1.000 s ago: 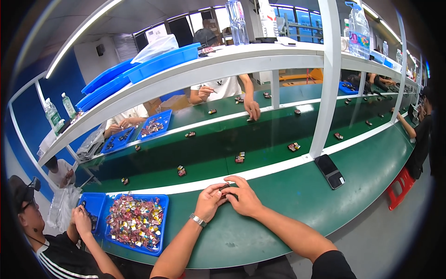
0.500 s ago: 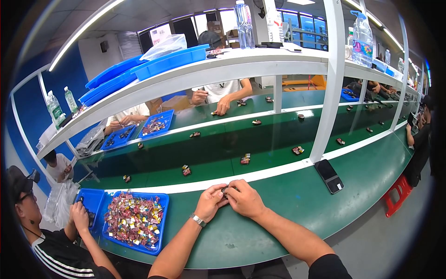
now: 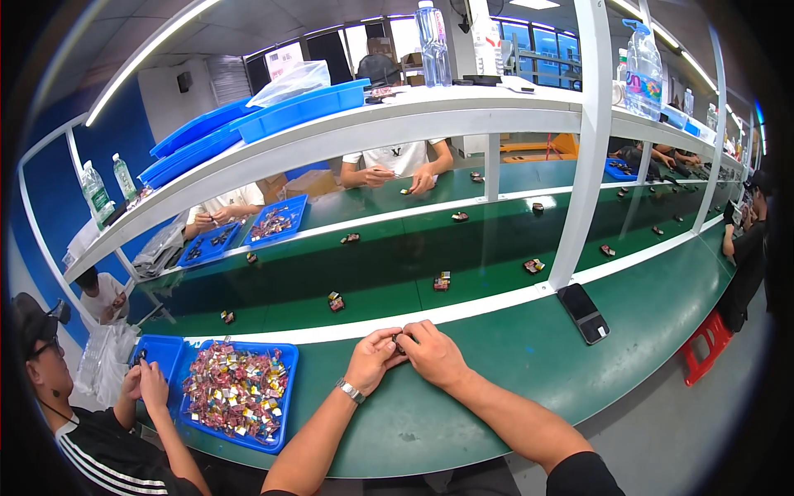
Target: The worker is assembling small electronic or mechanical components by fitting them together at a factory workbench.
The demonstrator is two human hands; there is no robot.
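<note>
Over the green bench, both hands meet at a small dark part (image 3: 399,345) that is mostly covered by fingers. My left hand (image 3: 372,362), with a metal-band watch at the wrist, pinches it from the left. The fingers of my right hand (image 3: 433,355) are closed on the same part from the right. To the left of my hands, a blue tray (image 3: 293,397) is heaped with small reddish pieces bearing yellow and white tabs. Beyond the hands, small black-and-red assemblies, such as this one (image 3: 442,281), lie spaced along the green conveyor belt (image 3: 389,293).
A dark phone (image 3: 583,314) lies to the right, by a white shelf post (image 3: 584,165). The white shelf (image 3: 463,101) overhead carries blue trays and bottles. At left, a person in a cap handles small dark parts at another blue tray (image 3: 163,351). A red stool (image 3: 705,347) stands at right.
My hands stay together at nearly the same spot, with slight finger movement. Belt assemblies have shifted slightly right. Across the belt, a person's hands have lifted and moved right.
</note>
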